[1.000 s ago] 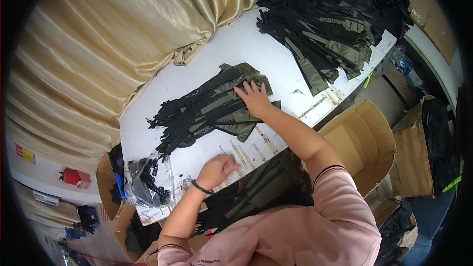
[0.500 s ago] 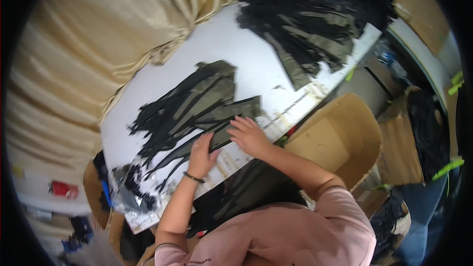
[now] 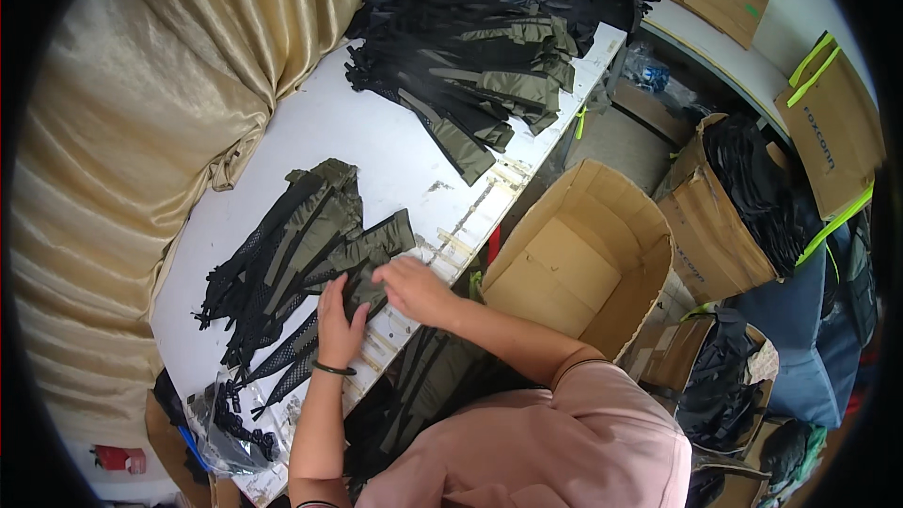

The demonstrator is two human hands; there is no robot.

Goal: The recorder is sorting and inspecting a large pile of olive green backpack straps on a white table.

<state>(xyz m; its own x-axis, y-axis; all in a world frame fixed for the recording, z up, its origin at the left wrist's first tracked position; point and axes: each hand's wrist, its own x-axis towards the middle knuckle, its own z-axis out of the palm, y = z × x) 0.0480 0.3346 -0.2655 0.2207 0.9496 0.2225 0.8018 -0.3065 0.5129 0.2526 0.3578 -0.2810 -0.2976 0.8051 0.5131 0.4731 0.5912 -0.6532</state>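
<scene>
A loose pile of long olive and black fabric pieces (image 3: 301,230) with mesh strips and dark strap ends lies fanned out on the white table (image 3: 254,174). My left hand (image 3: 340,325) rests on the near piece, fingers stretched and thumb apart, with a dark band at the wrist. Just right of it, my right hand (image 3: 414,290) is closed over the same piece's near side, its fingers curled inward. Whatever is between those fingertips is hidden. More olive and black pieces (image 3: 423,381) hang below the table edge, close to my body.
A larger heap of black and olive pieces (image 3: 489,56) covers the table's far end. An open cardboard box (image 3: 564,263) stands right of the table. A plastic bag of black parts (image 3: 230,428) lies at the near left corner. A gold curtain (image 3: 141,132) borders the left side.
My right hand's fingers have gone from spread flat to curled in on the fabric. My left hand stays on the piece. The whole view has shifted, with the scene farther left.
</scene>
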